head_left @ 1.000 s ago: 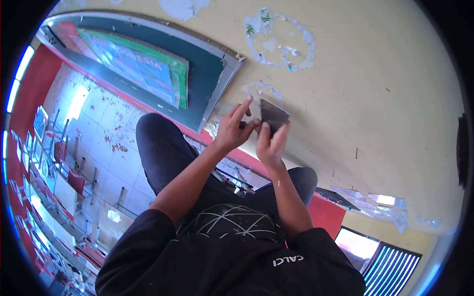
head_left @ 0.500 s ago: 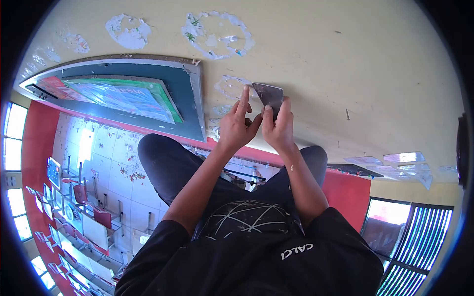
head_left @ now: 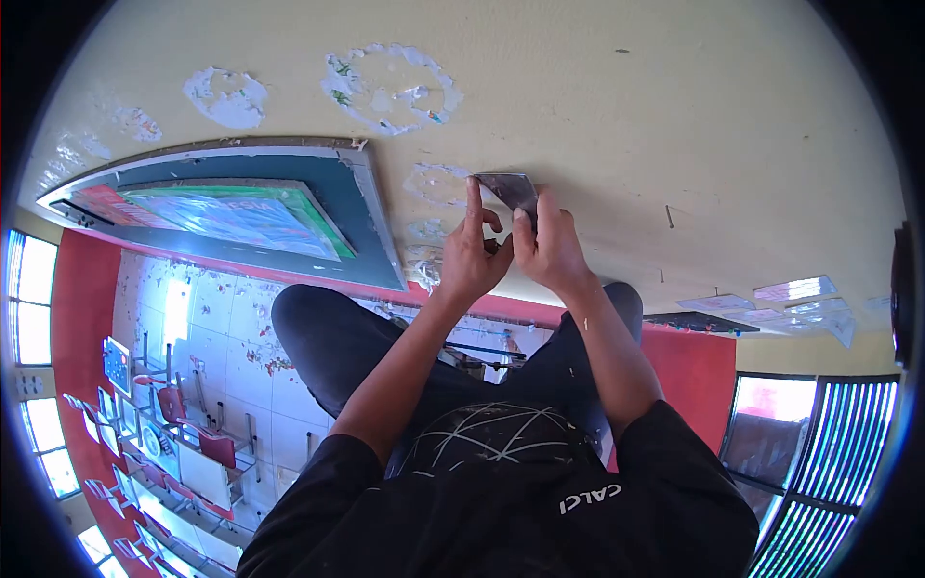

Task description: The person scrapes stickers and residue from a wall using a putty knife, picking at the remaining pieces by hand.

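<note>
My right hand grips a flat metal scraper, thumb on its face and fingers behind. The scraper's wide edge lies at the cream wall. My left hand is beside it with the index finger stretched up to the blade's left corner; its other fingers are partly curled. Just left of the blade is a faint ring of white residue on the wall. Larger rough white patches, a ring and a blob, lie farther up. Some smaller residue is below the faint ring.
A framed green board with a poster stands out from the wall at left. A nail sticks out at right, near hanging papers. Far below are a tiled floor, desks and red chairs. Louvred windows are at lower right.
The view has shifted, so the wall patches appear farther left and lower. The scraper's left corner has come closer to my left index fingertip. My right hand keeps its grip.
</note>
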The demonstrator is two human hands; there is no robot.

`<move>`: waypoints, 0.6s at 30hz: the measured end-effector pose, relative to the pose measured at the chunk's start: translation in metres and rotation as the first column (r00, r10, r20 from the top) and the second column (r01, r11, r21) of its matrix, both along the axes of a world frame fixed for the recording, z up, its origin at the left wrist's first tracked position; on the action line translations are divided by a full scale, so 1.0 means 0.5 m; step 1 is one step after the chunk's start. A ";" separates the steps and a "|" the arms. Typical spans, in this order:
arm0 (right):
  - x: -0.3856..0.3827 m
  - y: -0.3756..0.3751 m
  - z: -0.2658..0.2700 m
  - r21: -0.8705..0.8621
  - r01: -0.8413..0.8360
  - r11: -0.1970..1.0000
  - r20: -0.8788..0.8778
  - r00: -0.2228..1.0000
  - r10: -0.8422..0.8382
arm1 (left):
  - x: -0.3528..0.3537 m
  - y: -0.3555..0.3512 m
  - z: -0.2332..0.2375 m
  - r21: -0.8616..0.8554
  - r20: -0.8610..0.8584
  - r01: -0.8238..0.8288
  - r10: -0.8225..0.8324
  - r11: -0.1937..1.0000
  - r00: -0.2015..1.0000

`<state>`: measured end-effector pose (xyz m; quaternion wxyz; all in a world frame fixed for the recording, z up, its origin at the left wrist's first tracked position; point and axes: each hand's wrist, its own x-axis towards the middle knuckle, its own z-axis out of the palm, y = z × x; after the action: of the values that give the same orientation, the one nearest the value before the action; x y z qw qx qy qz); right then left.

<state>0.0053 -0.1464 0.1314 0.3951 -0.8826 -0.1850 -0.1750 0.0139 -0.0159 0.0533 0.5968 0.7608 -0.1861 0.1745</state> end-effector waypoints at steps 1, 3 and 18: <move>0.006 -0.007 0.002 -0.053 -0.013 0.999 -0.008 1.000 0.013 | 0.002 -0.002 -0.005 -0.025 0.017 0.004 -0.004 1.000 1.000; 0.014 0.000 0.004 -0.103 -0.027 0.994 -0.003 1.000 0.027 | 0.000 -0.005 -0.013 -0.046 0.033 0.001 0.000 0.999 0.999; -0.026 0.013 -0.025 0.167 0.097 0.981 -0.076 0.993 -0.086 | 0.014 0.054 -0.013 0.048 0.010 0.063 -0.064 0.997 0.998</move>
<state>-0.0076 -0.1397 0.1190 0.4667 -0.8587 -0.1150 -0.1779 0.0210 0.0110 0.0470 0.5826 0.7675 -0.2177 0.1553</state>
